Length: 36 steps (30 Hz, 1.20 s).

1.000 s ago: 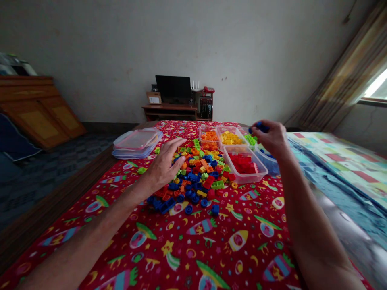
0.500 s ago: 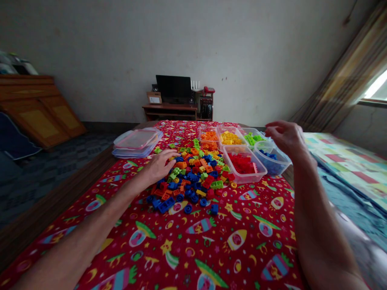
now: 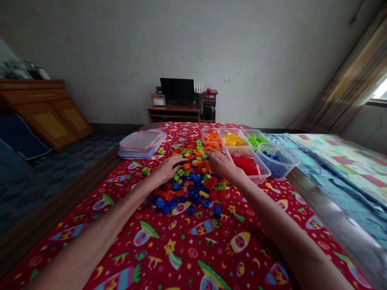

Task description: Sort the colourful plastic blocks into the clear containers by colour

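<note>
A mixed pile of toy building bricks (image 3: pixel 196 183) in blue, orange, red, green and yellow lies on the red patterned tablecloth (image 3: pixel 181 245). My left hand (image 3: pixel 168 169) rests at the pile's left edge, thumb and fingers apart beside blue and orange bricks; a firm grip is not visible. Over the pile's right part is my right hand (image 3: pixel 220 164), palm down with its fingers apart and reaching among the bricks. Its fingertips are partly hidden. Right of it stands a clear box of red bricks (image 3: pixel 263 177), close to my wrist.
Behind are clear boxes of orange bricks (image 3: pixel 211 137), yellow bricks (image 3: pixel 233 139) and green bricks (image 3: pixel 256 140). A round-sided tub (image 3: pixel 288 163) holds blue bricks at the right edge. Stacked lids (image 3: pixel 140 144) lie at left. A bed (image 3: pixel 344 161) adjoins the table's right side.
My right hand carried blue bricks over the tub, let them go, and has come back left to the pile. My left hand moved down to the pile's left edge. The view shifted slightly.
</note>
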Motion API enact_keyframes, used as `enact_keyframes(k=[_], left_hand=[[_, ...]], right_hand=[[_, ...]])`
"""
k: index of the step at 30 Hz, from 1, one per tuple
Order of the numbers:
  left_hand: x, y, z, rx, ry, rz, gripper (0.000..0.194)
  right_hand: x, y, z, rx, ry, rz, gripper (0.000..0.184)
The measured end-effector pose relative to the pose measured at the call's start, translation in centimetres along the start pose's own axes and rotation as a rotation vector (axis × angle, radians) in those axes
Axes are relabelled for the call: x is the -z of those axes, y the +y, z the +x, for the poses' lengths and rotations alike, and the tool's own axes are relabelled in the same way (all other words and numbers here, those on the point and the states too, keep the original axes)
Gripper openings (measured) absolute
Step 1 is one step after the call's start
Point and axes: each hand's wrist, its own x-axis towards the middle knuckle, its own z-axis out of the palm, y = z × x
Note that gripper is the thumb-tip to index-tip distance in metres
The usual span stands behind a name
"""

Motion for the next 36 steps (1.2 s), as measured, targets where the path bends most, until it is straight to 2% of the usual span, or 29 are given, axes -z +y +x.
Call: enact_keyframes(k=[2, 5, 12, 15, 18, 23, 26, 28, 32, 36], left_hand=[[0.3, 0.3, 0.1, 0.001, 0.005, 0.023, 0.033], [0.7, 0.7, 0.2, 0.011, 0.010, 0.034, 0.026], [1.9, 1.5, 0.2, 0.119, 0.075, -0.029, 0.024], [2.4, 2.0, 0.2, 0.216, 0.102, -0.144, 0.031], [2.7, 2.6, 0.2, 0.325, 0.075, -0.304, 0.037], [2.6, 3.7, 0.1, 0.354, 0.050, -0.556, 0.035], [2.4, 4.1, 0.1, 0.326, 0.002, -0.582, 0.034], [2.3, 4.2, 0.0, 0.313, -0.027, -0.589, 0.034], [2.1, 4.0, -0.2, 0.326, -0.033, -0.622, 0.035], [2.3, 4.3, -0.4, 0.373, -0.035, -0.647, 0.038]], right_hand=[[0.0, -0.1, 0.2, -0.001, -0.087, -0.044, 0.037], [0.3, -0.2, 0.2, 0.012, -0.110, -0.024, 0.033], [0.7, 0.8, 0.0, -0.052, 0.038, 0.222, 0.034], [1.4, 1.5, -0.1, -0.071, 0.094, 0.329, 0.030], [2.4, 1.9, -0.5, -0.051, 0.085, 0.370, 0.024], [2.9, 1.6, -1.9, -0.041, -0.101, 0.169, 0.023], [2.1, 0.9, -2.4, -0.020, -0.135, 0.017, 0.011], [1.4, 0.5, -2.5, 0.013, -0.136, -0.047, 0.018], [0.7, 0.3, -2.1, 0.034, -0.097, -0.021, 0.017], [0.7, 0.6, -1.3, -0.058, 0.050, 0.189, 0.011]])
